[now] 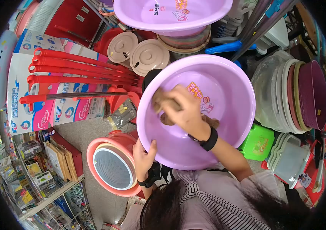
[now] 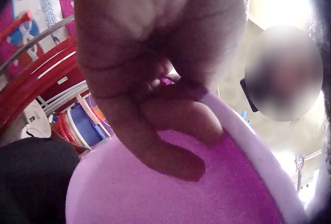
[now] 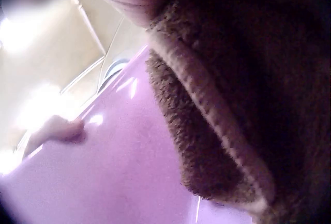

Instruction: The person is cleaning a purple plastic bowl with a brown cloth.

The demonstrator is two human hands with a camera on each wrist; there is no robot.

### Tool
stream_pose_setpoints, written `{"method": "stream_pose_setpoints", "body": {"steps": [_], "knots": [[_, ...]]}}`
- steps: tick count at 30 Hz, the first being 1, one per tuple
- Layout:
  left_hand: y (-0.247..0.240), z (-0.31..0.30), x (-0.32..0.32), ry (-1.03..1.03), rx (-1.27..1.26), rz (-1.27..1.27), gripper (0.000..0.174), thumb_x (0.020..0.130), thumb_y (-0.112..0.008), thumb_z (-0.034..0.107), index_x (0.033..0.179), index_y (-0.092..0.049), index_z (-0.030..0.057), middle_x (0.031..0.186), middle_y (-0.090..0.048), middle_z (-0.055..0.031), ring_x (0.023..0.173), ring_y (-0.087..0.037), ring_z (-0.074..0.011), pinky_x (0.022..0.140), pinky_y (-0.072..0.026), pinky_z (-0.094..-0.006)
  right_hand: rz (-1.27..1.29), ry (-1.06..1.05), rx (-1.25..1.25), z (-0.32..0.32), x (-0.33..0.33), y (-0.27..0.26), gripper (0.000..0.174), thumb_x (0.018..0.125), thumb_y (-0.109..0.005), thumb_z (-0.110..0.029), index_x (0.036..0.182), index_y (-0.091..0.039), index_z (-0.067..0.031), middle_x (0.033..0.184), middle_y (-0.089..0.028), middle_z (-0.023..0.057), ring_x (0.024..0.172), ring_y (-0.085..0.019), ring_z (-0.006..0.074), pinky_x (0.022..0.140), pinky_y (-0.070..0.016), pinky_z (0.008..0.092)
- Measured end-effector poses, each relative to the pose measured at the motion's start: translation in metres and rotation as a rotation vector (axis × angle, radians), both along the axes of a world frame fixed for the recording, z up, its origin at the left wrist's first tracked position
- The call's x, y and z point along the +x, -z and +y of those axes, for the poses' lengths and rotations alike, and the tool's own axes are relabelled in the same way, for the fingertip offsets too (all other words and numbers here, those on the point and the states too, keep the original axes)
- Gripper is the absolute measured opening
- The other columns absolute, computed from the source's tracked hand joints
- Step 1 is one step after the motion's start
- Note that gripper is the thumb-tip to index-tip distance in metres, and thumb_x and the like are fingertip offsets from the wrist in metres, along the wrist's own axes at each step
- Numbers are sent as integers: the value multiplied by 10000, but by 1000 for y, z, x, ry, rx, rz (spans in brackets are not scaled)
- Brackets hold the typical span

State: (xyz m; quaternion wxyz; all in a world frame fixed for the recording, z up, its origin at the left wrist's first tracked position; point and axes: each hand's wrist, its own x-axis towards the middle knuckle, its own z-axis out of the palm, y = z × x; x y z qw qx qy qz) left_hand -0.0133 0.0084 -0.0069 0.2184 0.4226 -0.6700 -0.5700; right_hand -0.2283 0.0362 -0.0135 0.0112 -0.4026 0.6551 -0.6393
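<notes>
A large light-purple plastic basin is tilted in front of the person, with orange lettering and a cartoon printed inside. My left hand grips its lower left rim, thumb on the inner side and fingers curled round the outside. Inside the basin, my right hand holds a fuzzy brown towel with a stitched edge. The towel lies against the left inner wall, and part of it shows below the hand. Both wrists wear black straps.
Red-handled mops and boxes stand to the left. Below them are nested pails. Another purple basin sits beyond, near lidded beige buckets. Stacked basins and a green container are at right.
</notes>
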Motion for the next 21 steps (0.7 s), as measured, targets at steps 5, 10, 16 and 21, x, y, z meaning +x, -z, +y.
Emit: {"method": "stream_pose_setpoints", "body": {"steps": [5, 10, 16, 21], "knots": [[-2, 3, 1, -39, -25, 1, 196, 892, -626, 65, 1041, -594, -59, 803, -671, -55, 711, -594, -86, 637, -482, -259, -77, -291, 156, 3, 16, -6, 180, 758, -672, -1, 932, -640, -37, 810, -582, 110, 738, -636, 275, 652, -503, 355], [-6, 9, 1, -26, -53, -9, 189, 896, -619, 61, 1042, -597, -57, 805, -672, -56, 714, -598, -88, 645, -487, -259, -168, 120, 78, -3, -6, 3, 171, 757, -695, -21, 913, -624, -11, 820, -588, 129, 737, -618, 291, 658, -492, 361], [-9, 3, -2, -19, -41, -27, 185, 897, -621, 67, 1033, -599, -57, 802, -679, -60, 714, -603, -91, 644, -485, -260, -93, -412, 159, 4, 16, 4, 177, 777, -698, -76, 933, -631, -28, 864, -596, 119, 706, -623, 317, 617, -502, 368], [-6, 9, 5, -28, -68, -26, 169, 888, -627, 59, 1008, -601, -57, 781, -676, -62, 697, -600, -90, 629, -482, -263, -88, -125, 149, 1, -2, 10, 153, 786, -680, -67, 932, -651, -34, 883, -627, 123, 768, -638, 311, 681, -510, 375]]}}
